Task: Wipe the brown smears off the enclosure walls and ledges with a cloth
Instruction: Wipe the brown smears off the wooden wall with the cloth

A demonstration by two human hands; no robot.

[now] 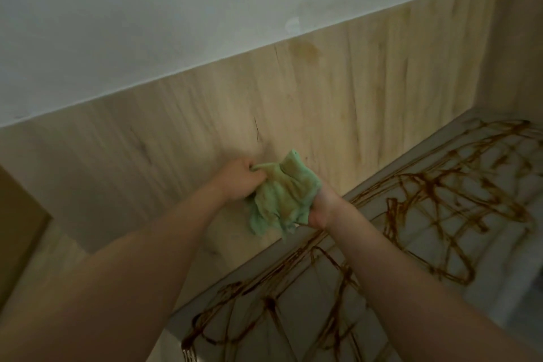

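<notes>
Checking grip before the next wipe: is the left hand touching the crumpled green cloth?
Touching. The head view shows the left hand pinching a corner of the crumpled green cloth between curled fingers.

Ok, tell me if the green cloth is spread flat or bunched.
Bunched. The green cloth hangs crumpled, gripped by the left hand and right hand.

Clearance around the hands. Just beyond the left hand (239, 181) and right hand (321, 209), the wood-grain wall panel (367, 91) blocks forward passage. The cloth (282, 200) fills the gap between the two hands. Above both hands, open room runs up along the panel to the white wall (147, 23). Below and right of the right hand, the grey ledge (508, 273), crossed by brown smears (440, 185), limits descent. A side wall (517, 38) closes the far right.
</notes>
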